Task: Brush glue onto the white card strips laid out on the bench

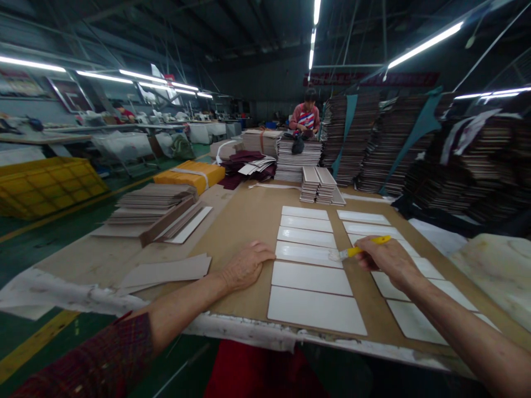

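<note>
The right hand [388, 260] grips a yellow brush [360, 250], fingers closed round the handle, bristles pointing left onto the 4th white panel [307, 254] from the far end of the left column. That panel's long axis runs left-right. The left hand [245, 266] lies flat, fingers loosely open, on the brown board [249, 221] just left of the panel.

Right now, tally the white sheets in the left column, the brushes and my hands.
white sheets in the left column: 6
brush: 1
hands: 2, the left hand flat beside the sheets, the right hand gripping the brush
Total: 9
</note>
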`<action>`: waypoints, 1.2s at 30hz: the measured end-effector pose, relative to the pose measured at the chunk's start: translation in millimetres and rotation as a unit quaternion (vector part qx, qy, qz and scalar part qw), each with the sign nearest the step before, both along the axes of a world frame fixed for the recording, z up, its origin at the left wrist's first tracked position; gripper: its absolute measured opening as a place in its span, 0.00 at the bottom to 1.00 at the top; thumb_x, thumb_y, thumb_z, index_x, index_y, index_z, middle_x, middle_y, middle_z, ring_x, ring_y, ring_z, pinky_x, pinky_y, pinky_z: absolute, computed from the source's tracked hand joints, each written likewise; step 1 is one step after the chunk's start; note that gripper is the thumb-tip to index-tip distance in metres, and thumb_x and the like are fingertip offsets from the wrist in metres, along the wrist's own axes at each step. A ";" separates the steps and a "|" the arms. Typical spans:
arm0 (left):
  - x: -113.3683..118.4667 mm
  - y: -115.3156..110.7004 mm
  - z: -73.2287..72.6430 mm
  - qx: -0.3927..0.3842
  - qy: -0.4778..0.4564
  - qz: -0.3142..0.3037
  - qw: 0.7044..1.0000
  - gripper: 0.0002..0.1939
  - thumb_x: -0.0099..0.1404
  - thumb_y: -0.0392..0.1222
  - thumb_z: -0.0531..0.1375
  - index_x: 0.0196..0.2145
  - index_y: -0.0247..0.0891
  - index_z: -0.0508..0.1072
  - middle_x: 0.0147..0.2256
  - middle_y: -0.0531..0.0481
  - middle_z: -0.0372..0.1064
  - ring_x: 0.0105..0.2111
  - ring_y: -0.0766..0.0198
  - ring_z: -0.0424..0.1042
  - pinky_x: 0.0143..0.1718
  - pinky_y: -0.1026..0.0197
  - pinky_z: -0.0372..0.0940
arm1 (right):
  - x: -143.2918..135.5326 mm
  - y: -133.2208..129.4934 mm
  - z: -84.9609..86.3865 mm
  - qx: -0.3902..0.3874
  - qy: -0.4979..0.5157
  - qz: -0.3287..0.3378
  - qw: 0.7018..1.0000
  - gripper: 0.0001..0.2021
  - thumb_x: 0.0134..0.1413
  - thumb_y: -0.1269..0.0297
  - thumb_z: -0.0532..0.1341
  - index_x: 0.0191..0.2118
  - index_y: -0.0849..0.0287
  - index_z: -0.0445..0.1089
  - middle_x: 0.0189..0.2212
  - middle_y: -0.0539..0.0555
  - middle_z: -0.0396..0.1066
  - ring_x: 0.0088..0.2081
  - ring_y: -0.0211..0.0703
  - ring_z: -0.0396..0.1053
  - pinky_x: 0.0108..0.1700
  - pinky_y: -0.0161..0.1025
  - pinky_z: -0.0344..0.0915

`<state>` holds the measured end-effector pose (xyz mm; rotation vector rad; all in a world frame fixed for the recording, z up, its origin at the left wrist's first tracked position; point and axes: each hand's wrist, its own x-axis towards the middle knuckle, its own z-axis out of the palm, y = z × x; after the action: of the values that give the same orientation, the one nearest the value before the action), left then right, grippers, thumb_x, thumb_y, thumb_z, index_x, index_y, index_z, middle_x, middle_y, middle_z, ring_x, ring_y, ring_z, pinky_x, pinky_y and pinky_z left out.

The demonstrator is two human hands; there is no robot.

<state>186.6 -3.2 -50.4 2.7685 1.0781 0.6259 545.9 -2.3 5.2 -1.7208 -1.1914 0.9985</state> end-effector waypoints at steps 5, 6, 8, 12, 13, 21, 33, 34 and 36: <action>-0.2 -1.2 1.7 0.003 0.000 -0.004 1.000 0.23 0.60 0.25 0.51 0.49 0.39 0.75 0.46 0.46 0.73 0.47 0.55 0.68 0.54 0.49 0.65 | 9.8 -0.4 -4.0 0.009 0.025 -0.019 0.999 0.06 0.54 0.67 0.63 0.33 0.64 0.75 0.22 0.55 0.74 0.19 0.40 0.70 0.21 0.32 0.68; 0.0 -1.5 2.0 0.004 -0.001 -0.004 1.000 0.23 0.60 0.25 0.51 0.48 0.39 0.75 0.46 0.46 0.73 0.47 0.55 0.68 0.53 0.49 0.65 | 11.0 -1.3 -3.9 0.013 0.034 -0.022 0.999 0.06 0.53 0.66 0.63 0.34 0.64 0.74 0.21 0.55 0.74 0.19 0.40 0.69 0.21 0.32 0.68; 0.5 -1.8 2.1 0.005 -0.003 -0.003 1.000 0.23 0.59 0.24 0.51 0.48 0.38 0.75 0.45 0.45 0.73 0.46 0.55 0.69 0.54 0.48 0.65 | 11.7 -4.5 -2.0 0.024 0.052 -0.028 0.998 0.06 0.52 0.66 0.63 0.34 0.64 0.74 0.21 0.55 0.74 0.19 0.40 0.70 0.21 0.32 0.69; 1.4 -3.8 3.1 0.012 -0.016 0.007 1.000 0.26 0.58 0.23 0.50 0.53 0.34 0.71 0.48 0.41 0.71 0.49 0.54 0.68 0.56 0.47 0.65 | -1.3 -16.8 8.1 0.052 0.101 -0.033 0.993 0.08 0.51 0.65 0.63 0.37 0.62 0.73 0.23 0.54 0.74 0.20 0.38 0.70 0.23 0.30 0.69; 1.7 -5.8 4.3 0.013 -0.018 0.009 1.000 0.27 0.58 0.23 0.50 0.53 0.34 0.70 0.49 0.41 0.70 0.50 0.54 0.68 0.56 0.47 0.65 | -8.4 -21.0 10.9 0.052 0.117 -0.026 0.991 0.08 0.51 0.65 0.62 0.37 0.62 0.72 0.24 0.54 0.74 0.20 0.37 0.70 0.23 0.29 0.69; 6.9 -53.4 18.3 -0.003 0.028 -0.054 0.998 0.20 0.59 0.26 0.52 0.46 0.37 0.75 0.42 0.44 0.73 0.42 0.56 0.70 0.48 0.53 0.68 | -76.2 -51.3 9.0 -0.010 0.202 0.062 0.977 0.12 0.48 0.63 0.63 0.37 0.65 0.73 0.24 0.58 0.75 0.19 0.38 0.68 0.22 0.31 0.69; 11.4 -72.9 11.4 -0.003 0.018 -0.017 1.000 0.16 0.66 0.27 0.50 0.45 0.34 0.74 0.42 0.42 0.73 0.42 0.55 0.70 0.47 0.52 0.68 | -111.7 -52.1 -6.9 -0.027 0.166 0.079 0.983 0.10 0.49 0.62 0.61 0.33 0.64 0.73 0.22 0.56 0.74 0.19 0.38 0.68 0.20 0.30 0.66; 12.7 -74.4 13.0 -0.010 0.023 -0.012 1.000 0.16 0.65 0.27 0.51 0.44 0.33 0.74 0.42 0.42 0.73 0.42 0.55 0.69 0.48 0.52 0.68 | -111.5 -51.5 -8.7 -0.027 0.159 0.081 0.983 0.10 0.49 0.61 0.61 0.33 0.63 0.73 0.22 0.55 0.74 0.18 0.38 0.68 0.19 0.30 0.66; 15.8 -78.4 16.0 -0.027 0.032 0.001 0.999 0.15 0.64 0.27 0.52 0.42 0.34 0.74 0.41 0.42 0.73 0.42 0.54 0.69 0.48 0.52 0.68 | -108.9 -50.0 -11.5 -0.025 0.146 0.084 0.985 0.10 0.50 0.61 0.61 0.33 0.63 0.73 0.22 0.55 0.74 0.18 0.38 0.68 0.19 0.30 0.66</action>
<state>202.5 -81.6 -34.4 2.7584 1.0932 0.5045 437.0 -52.3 -6.3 -1.4670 -1.1400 1.3423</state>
